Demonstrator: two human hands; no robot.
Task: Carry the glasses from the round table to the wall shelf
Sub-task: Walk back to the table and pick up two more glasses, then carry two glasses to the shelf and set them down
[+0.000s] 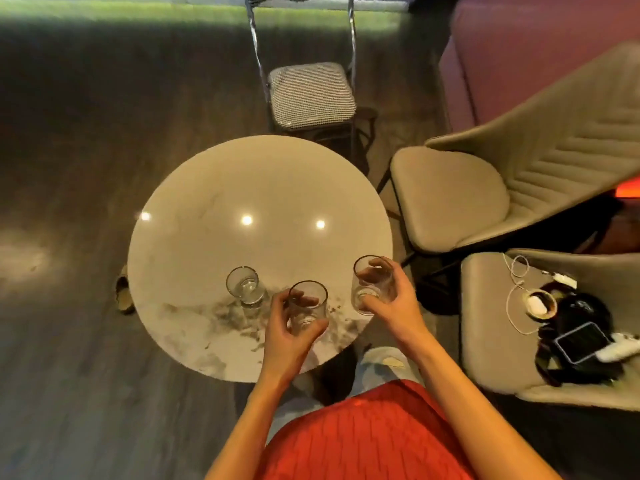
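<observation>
Three clear glasses are over the near part of the round marble table [225, 188]. My left hand [289, 336] is wrapped around the middle glass [307, 306], fingers on both sides. My right hand [393, 299] grips the right glass [369, 284], held near the table's right edge and tilted slightly. The left glass [244, 284] stands alone and upright on the table, just left of my left hand, untouched. The wall shelf is not in view.
A metal-framed chair with a checked cushion [311, 95] stands beyond the table. A beige padded chair [485, 188] is at the right. A nearer beige seat [491, 327] holds a phone, cables and dark items. A shoe [124, 289] lies on the floor left of the table.
</observation>
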